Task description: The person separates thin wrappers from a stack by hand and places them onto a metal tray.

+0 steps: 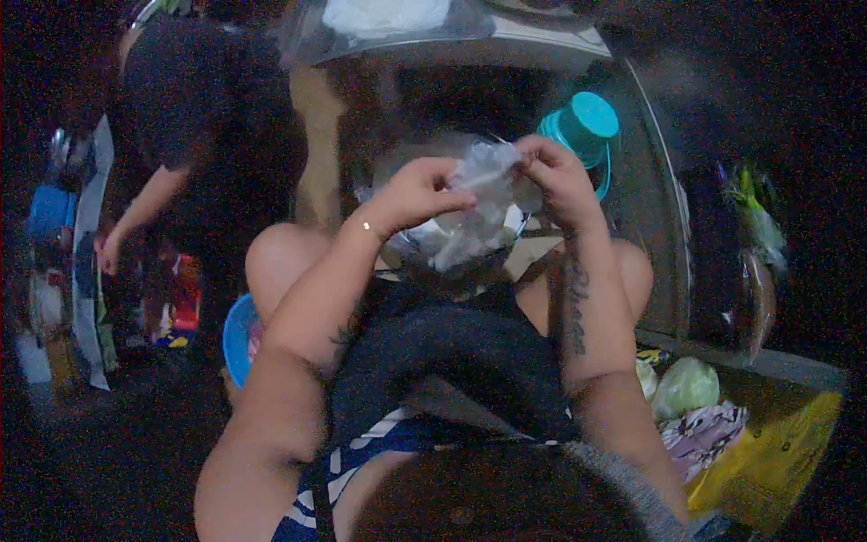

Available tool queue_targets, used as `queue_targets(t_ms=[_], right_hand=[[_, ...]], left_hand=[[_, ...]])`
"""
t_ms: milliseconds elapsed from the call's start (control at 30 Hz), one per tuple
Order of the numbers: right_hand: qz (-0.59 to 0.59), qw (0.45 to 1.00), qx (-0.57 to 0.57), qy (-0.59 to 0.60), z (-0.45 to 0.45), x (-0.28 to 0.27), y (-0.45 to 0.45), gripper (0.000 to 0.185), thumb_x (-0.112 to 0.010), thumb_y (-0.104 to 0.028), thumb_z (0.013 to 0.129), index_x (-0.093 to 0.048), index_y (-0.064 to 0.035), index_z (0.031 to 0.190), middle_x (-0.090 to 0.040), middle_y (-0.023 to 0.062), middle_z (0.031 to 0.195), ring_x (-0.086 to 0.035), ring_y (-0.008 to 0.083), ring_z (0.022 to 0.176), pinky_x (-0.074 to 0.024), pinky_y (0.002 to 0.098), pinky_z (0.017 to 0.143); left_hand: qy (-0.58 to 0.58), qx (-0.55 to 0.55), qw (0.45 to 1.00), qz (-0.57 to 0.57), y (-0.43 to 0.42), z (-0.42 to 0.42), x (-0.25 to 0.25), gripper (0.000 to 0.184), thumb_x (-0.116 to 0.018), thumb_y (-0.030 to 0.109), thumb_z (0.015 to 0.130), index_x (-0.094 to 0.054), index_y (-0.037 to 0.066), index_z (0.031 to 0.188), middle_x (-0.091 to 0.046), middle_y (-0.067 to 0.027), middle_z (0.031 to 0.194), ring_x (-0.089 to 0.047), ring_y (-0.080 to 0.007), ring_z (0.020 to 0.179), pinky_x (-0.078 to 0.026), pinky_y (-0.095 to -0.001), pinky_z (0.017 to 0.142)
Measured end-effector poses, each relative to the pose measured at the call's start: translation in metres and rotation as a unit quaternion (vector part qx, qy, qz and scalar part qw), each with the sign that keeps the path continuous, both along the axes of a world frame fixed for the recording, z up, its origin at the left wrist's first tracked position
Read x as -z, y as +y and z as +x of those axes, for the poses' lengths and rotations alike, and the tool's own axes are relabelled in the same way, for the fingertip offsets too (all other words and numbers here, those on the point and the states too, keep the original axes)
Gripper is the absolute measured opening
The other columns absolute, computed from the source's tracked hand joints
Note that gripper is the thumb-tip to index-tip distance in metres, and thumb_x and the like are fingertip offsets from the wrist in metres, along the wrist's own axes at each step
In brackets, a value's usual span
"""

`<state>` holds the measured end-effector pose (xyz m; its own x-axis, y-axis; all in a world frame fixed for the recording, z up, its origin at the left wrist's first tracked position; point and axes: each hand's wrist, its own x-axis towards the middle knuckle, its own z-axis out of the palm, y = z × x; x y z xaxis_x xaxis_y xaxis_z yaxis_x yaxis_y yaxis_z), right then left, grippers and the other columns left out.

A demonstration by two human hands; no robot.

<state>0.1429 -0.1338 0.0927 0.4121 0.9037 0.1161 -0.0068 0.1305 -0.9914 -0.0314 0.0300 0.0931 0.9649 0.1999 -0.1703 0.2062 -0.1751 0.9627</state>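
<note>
A thin, see-through plastic bag (pixel 488 176) is stretched between my two hands in front of my lap. My left hand (pixel 420 191) pinches it with thumb and fingers on the left side. On the upper right, my right hand (pixel 558 179) has its fingers closed on the bag's edge. Below the bag, between my knees, shows part of a shiny round rim, perhaps a bowl; the bag covers most of it, so its contents cannot be made out.
A teal bucket (pixel 591 117) with a handle is beyond my right hand. By my left thigh is a blue basin (pixel 238 339). A pale green cabbage (pixel 686 388), patterned cloth (pixel 704 438) and yellow cloth (pixel 768 470) lie at right. Another person (pixel 194 99) bends at left.
</note>
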Motion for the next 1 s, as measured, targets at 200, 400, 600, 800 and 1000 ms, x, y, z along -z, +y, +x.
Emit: queue_targets(t_ms=[200,400,600,800,1000], right_hand=[[-0.145,0.951,0.221,-0.157,-0.011,0.074,0.036,0.031,-0.061,-0.034,0.087,-0.065,-0.0046,0.096,-0.065,0.0126,0.090,-0.062,0.0232,0.082,-0.0483,0.0331,0.077],[-0.224,0.914,0.075,0.328,-0.054,0.072,0.051,0.057,-0.045,-0.062,0.088,-0.058,-0.0119,0.113,-0.061,0.0110,0.098,-0.057,0.0257,0.088,-0.0452,0.0431,0.067],[-0.237,0.853,-0.009,0.465,-0.077,0.045,0.042,0.067,-0.038,-0.070,0.085,-0.048,-0.0153,0.124,-0.061,0.0099,0.105,-0.057,0.0314,0.096,-0.0409,0.0518,0.083],[-0.204,0.887,-0.059,0.410,-0.068,0.057,0.039,0.038,-0.062,-0.041,0.085,-0.057,-0.0153,0.112,-0.063,0.0030,0.098,-0.060,0.0212,0.085,-0.0482,0.0402,0.070],[-0.218,0.917,0.059,0.330,-0.062,0.052,0.036,0.024,-0.071,-0.021,0.078,-0.058,-0.0111,0.097,-0.061,0.0049,0.087,-0.060,0.0187,0.076,-0.0479,0.0342,0.057]], left_hand=[[-0.107,-0.105,0.988,-0.033,-0.014,0.002,-0.001,0.019,-0.057,0.016,0.091,-0.058,0.006,0.106,-0.058,0.0036,0.084,-0.051,-0.0063,0.072,-0.045,-0.0244,0.066],[-0.120,-0.186,0.968,-0.121,0.008,-0.006,-0.008,0.023,-0.055,0.021,0.093,-0.056,0.006,0.110,-0.061,0.0004,0.091,-0.057,-0.0094,0.076,-0.048,-0.0259,0.065],[-0.168,-0.184,0.954,-0.167,0.008,-0.011,-0.010,0.023,-0.056,0.024,0.093,-0.056,0.006,0.107,-0.060,0.0004,0.087,-0.056,-0.0104,0.074,-0.046,-0.0259,0.065],[-0.162,-0.268,0.944,0.105,0.015,-0.005,0.000,0.015,-0.057,0.020,0.092,-0.055,0.006,0.087,-0.052,0.0031,0.074,-0.045,-0.0081,0.064,-0.040,-0.0242,0.059],[-0.220,-0.310,0.911,0.163,0.018,0.011,0.016,0.014,-0.058,0.015,0.089,-0.054,0.003,0.085,-0.054,-0.0007,0.074,-0.049,-0.0103,0.067,-0.043,-0.0267,0.063]])
